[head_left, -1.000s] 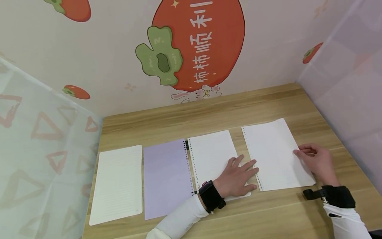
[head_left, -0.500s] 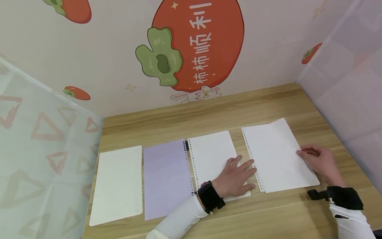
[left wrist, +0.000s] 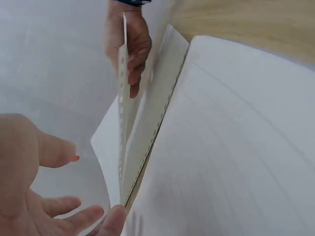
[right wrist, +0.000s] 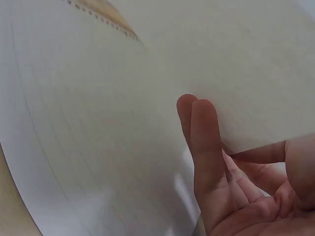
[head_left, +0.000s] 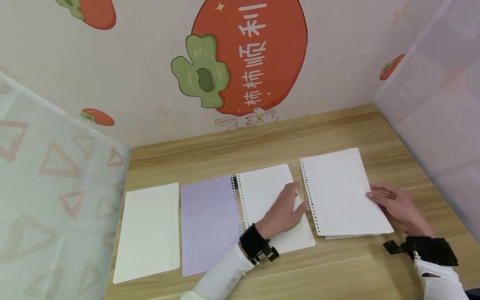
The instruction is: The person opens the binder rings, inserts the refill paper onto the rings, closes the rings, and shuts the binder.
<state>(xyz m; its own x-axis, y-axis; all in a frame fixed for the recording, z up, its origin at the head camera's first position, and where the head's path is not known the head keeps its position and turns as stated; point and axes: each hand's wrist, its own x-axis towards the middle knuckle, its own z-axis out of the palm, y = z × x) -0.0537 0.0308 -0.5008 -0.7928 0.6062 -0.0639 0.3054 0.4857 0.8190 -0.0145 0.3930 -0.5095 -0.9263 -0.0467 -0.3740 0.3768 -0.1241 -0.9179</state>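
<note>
My right hand (head_left: 401, 208) pinches the right edge of a loose-leaf sheet (head_left: 337, 191), thumb on top. The sheet has a row of punched holes on its left side and is raised above another sheet (head_left: 339, 237), whose bottom edge peeks out. In the left wrist view the lifted sheet (left wrist: 110, 142) stands away from the paper beneath. My left hand (head_left: 283, 210) hovers over the right part of the notebook page (head_left: 262, 183), its fingers loosely bent beside the punched edge. In the left wrist view a fingertip is by the sheet's edge; contact is unclear.
Left of that page lies a purple notebook cover (head_left: 210, 225), joined to it by black binder rings (head_left: 235, 182). A lined sheet (head_left: 148, 233) lies at the far left of the wooden table (head_left: 225, 146). Printed walls enclose the back and sides.
My right hand first drew the top sheet slightly right, then lifted it and brought it back left. My left hand rose from the table, its spread fingers now drawn together and bent.
</note>
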